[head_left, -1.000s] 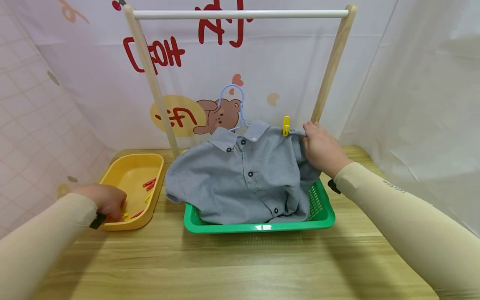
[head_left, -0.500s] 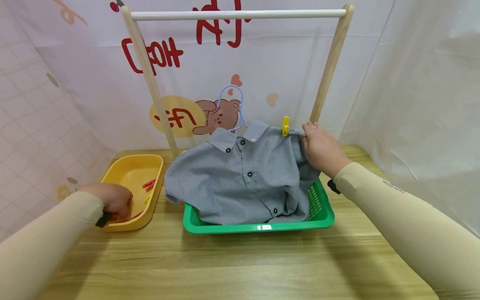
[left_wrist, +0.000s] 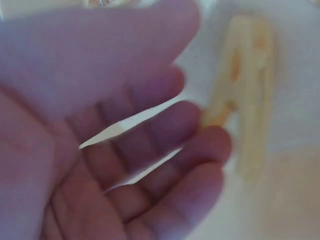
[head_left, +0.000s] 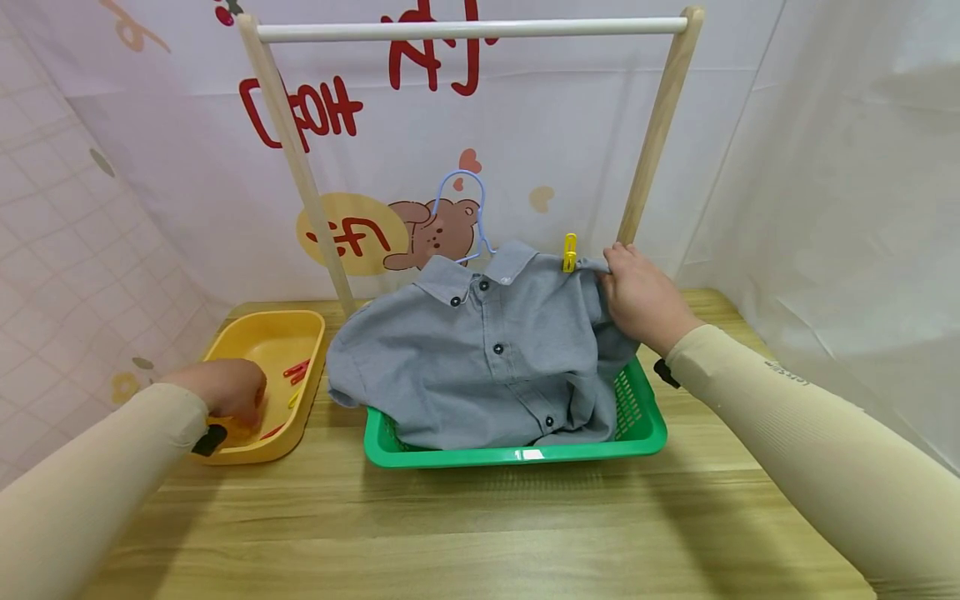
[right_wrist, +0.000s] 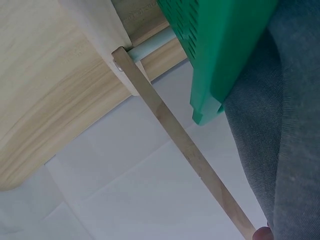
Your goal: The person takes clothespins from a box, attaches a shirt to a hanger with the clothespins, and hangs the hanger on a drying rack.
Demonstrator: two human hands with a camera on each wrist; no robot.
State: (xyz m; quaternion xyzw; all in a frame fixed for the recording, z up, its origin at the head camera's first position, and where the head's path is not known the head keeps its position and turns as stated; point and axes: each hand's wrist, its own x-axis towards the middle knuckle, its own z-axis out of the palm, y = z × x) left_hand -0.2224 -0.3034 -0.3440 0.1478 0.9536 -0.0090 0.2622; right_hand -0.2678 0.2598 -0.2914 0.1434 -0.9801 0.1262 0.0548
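Note:
A grey button-up shirt lies partly in a green basket, its collar propped around a blue hanger. My right hand grips the shirt at its right shoulder, beside a yellow clothespin clipped there; little but a fingertip and shirt cloth appears in the right wrist view. My left hand reaches into a yellow tray. Its fingers look loosely bent in the left wrist view, with a yellow clothespin just past the fingertips; nothing shows between thumb and fingers.
Red clothespins and more yellow ones lie in the tray. Behind the basket stands a wooden rack with a white bar and upright posts. The wooden table extends in front of the basket.
My left hand has shifted slightly right, then up a little, within the yellow tray. My right hand keeps its grip on the shirt.

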